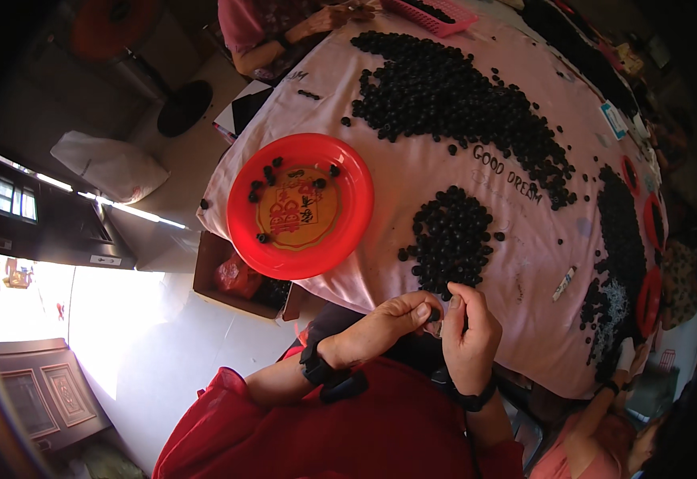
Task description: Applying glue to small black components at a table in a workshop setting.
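Both my hands are close together at the table's near edge. My left hand (384, 326) pinches a small black round part (433, 315) between thumb and fingers. Close beside it, my right hand (473, 327) is closed in a pinch, and what its fingertips hold is too small to make out. Just beyond my fingers lies a small heap of black round parts (451, 239). To the left, a red round plate (356, 184) with a gold printed middle carries several of these black parts.
A large black pile (444, 92) spreads over the pink cloth (388, 211). At the far side is a pink basket (452, 25), near another person's hands (324, 20). A co-worker's arm (604, 407) reaches in at right, by more red plates (649, 303). Below the table's left edge stands a cardboard box (205, 267).
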The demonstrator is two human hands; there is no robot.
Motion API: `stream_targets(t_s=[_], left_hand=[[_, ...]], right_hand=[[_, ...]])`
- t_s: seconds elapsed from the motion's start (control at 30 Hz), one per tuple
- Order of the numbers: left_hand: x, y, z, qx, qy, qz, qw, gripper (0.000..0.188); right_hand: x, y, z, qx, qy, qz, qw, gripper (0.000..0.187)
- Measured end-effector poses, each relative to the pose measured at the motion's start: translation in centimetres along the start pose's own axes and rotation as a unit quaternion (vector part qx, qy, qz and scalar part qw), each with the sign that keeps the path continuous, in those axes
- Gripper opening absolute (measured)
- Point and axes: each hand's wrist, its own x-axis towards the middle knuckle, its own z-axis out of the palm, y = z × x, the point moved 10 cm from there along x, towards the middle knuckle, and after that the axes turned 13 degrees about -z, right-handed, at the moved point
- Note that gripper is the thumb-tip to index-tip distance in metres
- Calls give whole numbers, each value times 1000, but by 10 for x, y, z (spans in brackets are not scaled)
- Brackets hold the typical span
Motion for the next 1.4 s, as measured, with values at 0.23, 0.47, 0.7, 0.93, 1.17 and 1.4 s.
stream_targets(t_s=[0.23,0.47,0.7,0.93,1.17,1.4], left_hand=[[-3,2,-1,8,5,4,1000,34],[-3,3,-1,20,4,13,1000,34],[-3,0,0,13,-6,7,1000,35],[-3,3,0,13,3,20,1000,35],[-3,4,0,15,8,31,999,34],[-2,4,0,18,8,27,999,34]], right_hand=[[0,-2,3,-8,-2,-3,1000,19],[0,-2,3,-15,1,-4,1000,20],[-2,-1,4,-15,-12,7,1000,20],[-3,1,5,5,-16,34,999,18],[-3,2,6,18,-15,48,999,16],[-1,-2,3,12,10,13,1000,16]])
